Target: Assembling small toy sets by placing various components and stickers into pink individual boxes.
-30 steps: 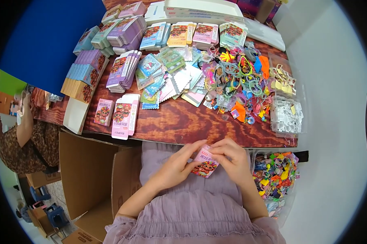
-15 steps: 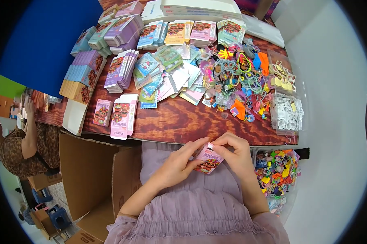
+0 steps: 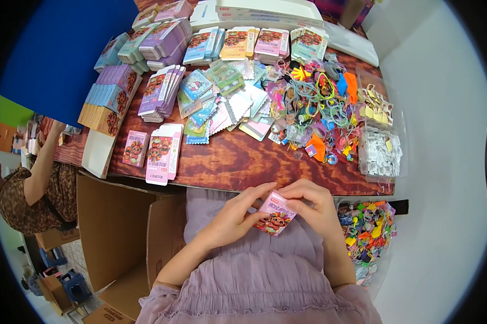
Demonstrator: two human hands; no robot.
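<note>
A small pink printed box is held over my lap, just off the table's near edge. My left hand grips its left side, thumb on the front and fingers behind. On the box's upper right, my right hand is closed, with its thumb against the front and its fingers along the top. The top looks folded down. On the table to the left, a filled-out pink box lies beside flat pink cartons.
Sachets and tangled small toys cover the table's middle and right. Carton stacks stand behind. A long tray holds boxes. Clear bins sit right. An open cardboard box is below left; another person sits beyond.
The white flap at the top of the pink box has been pressed down and no longer sticks up. My right fingers have moved across the top. The other person's arm has shifted.
</note>
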